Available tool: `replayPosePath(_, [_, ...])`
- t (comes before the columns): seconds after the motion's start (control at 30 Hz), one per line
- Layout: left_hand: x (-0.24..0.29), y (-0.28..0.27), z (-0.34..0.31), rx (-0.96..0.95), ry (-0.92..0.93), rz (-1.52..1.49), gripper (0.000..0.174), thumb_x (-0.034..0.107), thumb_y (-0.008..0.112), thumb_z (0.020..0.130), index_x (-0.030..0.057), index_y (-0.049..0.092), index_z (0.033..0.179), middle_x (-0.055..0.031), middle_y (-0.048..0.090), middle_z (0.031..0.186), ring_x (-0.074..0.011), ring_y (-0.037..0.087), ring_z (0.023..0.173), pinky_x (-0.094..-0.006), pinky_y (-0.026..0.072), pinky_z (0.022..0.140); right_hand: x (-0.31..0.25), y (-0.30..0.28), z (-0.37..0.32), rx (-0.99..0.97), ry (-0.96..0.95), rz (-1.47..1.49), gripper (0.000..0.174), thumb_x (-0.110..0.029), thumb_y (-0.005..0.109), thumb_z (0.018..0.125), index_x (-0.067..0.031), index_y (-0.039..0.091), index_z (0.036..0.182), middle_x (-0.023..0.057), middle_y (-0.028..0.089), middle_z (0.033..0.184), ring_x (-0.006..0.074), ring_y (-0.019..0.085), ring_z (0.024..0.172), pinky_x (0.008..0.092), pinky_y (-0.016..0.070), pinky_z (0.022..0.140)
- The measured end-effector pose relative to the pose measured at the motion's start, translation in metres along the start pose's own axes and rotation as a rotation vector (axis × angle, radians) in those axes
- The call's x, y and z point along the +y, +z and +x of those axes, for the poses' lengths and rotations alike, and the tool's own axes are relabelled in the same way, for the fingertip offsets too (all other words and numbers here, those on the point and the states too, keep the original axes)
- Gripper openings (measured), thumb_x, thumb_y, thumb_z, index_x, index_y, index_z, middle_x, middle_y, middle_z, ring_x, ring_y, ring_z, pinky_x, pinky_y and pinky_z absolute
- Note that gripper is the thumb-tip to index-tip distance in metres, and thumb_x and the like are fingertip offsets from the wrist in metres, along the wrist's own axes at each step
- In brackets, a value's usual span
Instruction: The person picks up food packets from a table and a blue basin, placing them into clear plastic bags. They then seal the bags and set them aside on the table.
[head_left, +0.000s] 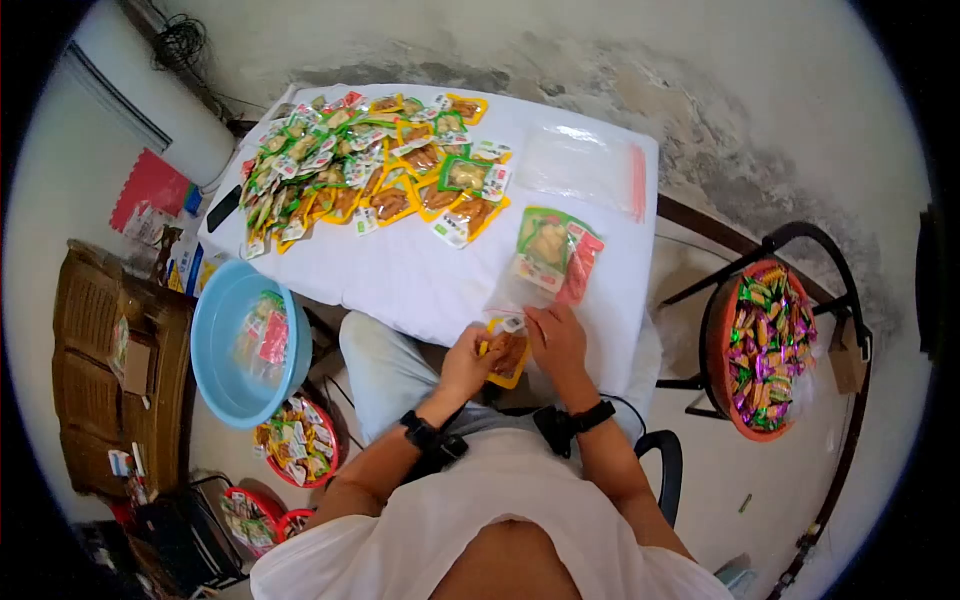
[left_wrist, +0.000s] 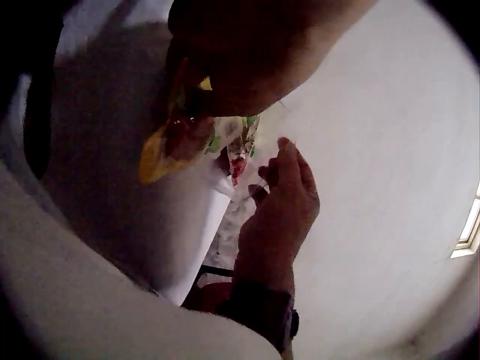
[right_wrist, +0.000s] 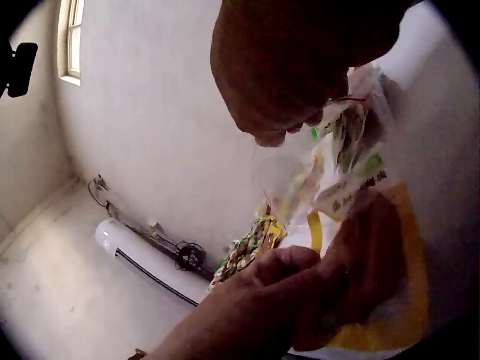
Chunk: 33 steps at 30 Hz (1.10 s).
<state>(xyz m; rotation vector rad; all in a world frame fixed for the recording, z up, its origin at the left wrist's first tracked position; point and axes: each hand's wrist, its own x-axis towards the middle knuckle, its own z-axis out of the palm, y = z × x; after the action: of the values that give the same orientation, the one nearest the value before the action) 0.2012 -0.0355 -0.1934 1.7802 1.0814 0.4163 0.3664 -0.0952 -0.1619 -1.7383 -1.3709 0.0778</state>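
Observation:
In the head view my left hand grips a yellow-edged snack packet with brown food behind its clear window, just off the table's front edge. My right hand pinches the near edge of a clear plastic bag. Inside that bag lie a green packet and a red packet, resting on the white-covered table. The right wrist view shows the left thumb pressed on the yellow-edged packet, close to the bag's mouth. Seen from the left wrist, the right fingers pinch the thin film.
A heap of green and yellow packets covers the table's far left. Flat clear bags lie at the far right. A blue basin holds a filled bag, left. Right stands a red basket of wrapped sweets. A phone lies at the left edge.

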Motion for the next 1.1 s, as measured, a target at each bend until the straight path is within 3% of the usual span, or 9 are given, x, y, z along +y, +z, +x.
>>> replayPosePath(0.17, [0.019, -0.005, 0.008, -0.015, -0.054, -0.033, 0.039, 0.013, 0.065, 0.083, 0.0031, 0.047, 0.116, -0.0183, 0.062, 0.101, -0.0279, 0.062, 0.094, -0.0357, 0.0471, 0.08, -0.002, -0.004, 0.002, 0.017, 0.014, -0.032, 0.013, -0.012, 0.065, 0.08, -0.0086, 0.067, 0.092, 0.0087, 0.057, 0.083, 0.0265, 0.058, 0.075, 0.036, 0.0481, 0.064])
replayPosePath(0.27, [-0.009, -0.028, 0.002, -0.262, 0.361, 0.017, 0.047, 0.012, 0.059, 0.088, 0.0007, 0.043, 0.13, -0.0147, 0.061, 0.113, -0.0251, 0.059, 0.104, -0.0321, 0.0439, 0.091, -0.004, -0.009, 0.005, 0.014, 0.003, -0.046, 0.013, -0.012, 0.065, 0.08, -0.008, 0.067, 0.092, 0.0085, 0.057, 0.083, 0.0262, 0.058, 0.076, 0.0356, 0.0482, 0.064])
replayPosePath(0.4, [-0.025, -0.079, -0.01, -0.431, 0.049, -0.381, 0.039, 0.011, 0.059, 0.087, 0.0017, 0.049, 0.124, -0.0087, 0.062, 0.11, -0.0208, 0.06, 0.1, -0.0306, 0.0446, 0.091, -0.004, -0.009, 0.003, 0.026, -0.001, -0.007, 0.013, -0.012, 0.066, 0.079, -0.0075, 0.067, 0.091, 0.0081, 0.057, 0.082, 0.0257, 0.058, 0.077, 0.0356, 0.048, 0.064])
replayPosePath(0.47, [-0.047, -0.093, -0.001, -0.224, -0.143, -0.911, 0.033, 0.007, 0.06, 0.086, 0.0041, 0.053, 0.118, -0.005, 0.063, 0.102, -0.0161, 0.061, 0.094, -0.0293, 0.0471, 0.085, -0.007, -0.009, 0.003, 0.017, 0.003, -0.017, 0.012, -0.011, 0.066, 0.079, -0.0074, 0.067, 0.091, 0.0082, 0.057, 0.082, 0.0257, 0.058, 0.076, 0.0355, 0.048, 0.063])
replayPosePath(0.6, [-0.063, -0.098, 0.034, 0.169, -0.184, -1.056, 0.034, 0.011, 0.065, 0.084, 0.0064, 0.053, 0.115, -0.0038, 0.061, 0.088, -0.0173, 0.061, 0.078, -0.0306, 0.0502, 0.072, -0.01, -0.01, 0.005, 0.008, 0.009, -0.03, 0.011, -0.012, 0.066, 0.079, -0.0074, 0.067, 0.09, 0.0082, 0.056, 0.081, 0.0259, 0.058, 0.075, 0.0351, 0.0479, 0.063])
replayPosePath(0.7, [-0.053, -0.095, 0.044, 0.159, -0.373, -0.644, 0.042, 0.014, 0.064, 0.084, 0.003, 0.048, 0.121, -0.0068, 0.062, 0.091, -0.0218, 0.062, 0.087, -0.0335, 0.0502, 0.075, -0.008, -0.01, 0.005, 0.028, 0.015, -0.05, 0.011, -0.012, 0.066, 0.08, -0.0075, 0.067, 0.09, 0.0083, 0.056, 0.079, 0.0259, 0.058, 0.073, 0.0351, 0.0473, 0.061])
replayPosePath(0.8, [-0.029, -0.096, 0.043, 0.692, 0.18, 0.56, 0.064, 0.029, 0.072, 0.075, 0.0014, 0.043, 0.125, -0.0201, 0.057, 0.104, -0.0386, 0.056, 0.096, -0.0432, 0.0477, 0.081, -0.004, -0.01, 0.003, 0.05, -0.026, -0.045, 0.012, -0.012, 0.066, 0.08, -0.0079, 0.067, 0.091, 0.0084, 0.056, 0.078, 0.0262, 0.058, 0.072, 0.0356, 0.0469, 0.06])
replayPosePath(0.93, [-0.016, -0.105, 0.069, 0.65, 0.085, 0.561, 0.062, 0.032, 0.071, 0.075, 0.0034, 0.047, 0.124, -0.021, 0.056, 0.106, -0.0382, 0.054, 0.1, -0.0433, 0.0473, 0.082, -0.005, -0.01, 0.002, 0.023, -0.021, -0.034, 0.012, -0.013, 0.066, 0.08, -0.0081, 0.067, 0.092, 0.0088, 0.056, 0.08, 0.0264, 0.058, 0.073, 0.0358, 0.0476, 0.06])
replayPosePath(1.1, [-0.024, -0.121, 0.109, 0.301, -0.181, 0.572, 0.05, 0.031, 0.071, 0.073, 0.0048, 0.058, 0.114, -0.0185, 0.063, 0.099, -0.0349, 0.059, 0.095, -0.0413, 0.0478, 0.081, -0.004, -0.01, 0.001, 0.043, 0.002, -0.01, 0.013, -0.012, 0.066, 0.079, -0.008, 0.067, 0.092, 0.0086, 0.057, 0.082, 0.026, 0.059, 0.075, 0.0352, 0.0483, 0.062])
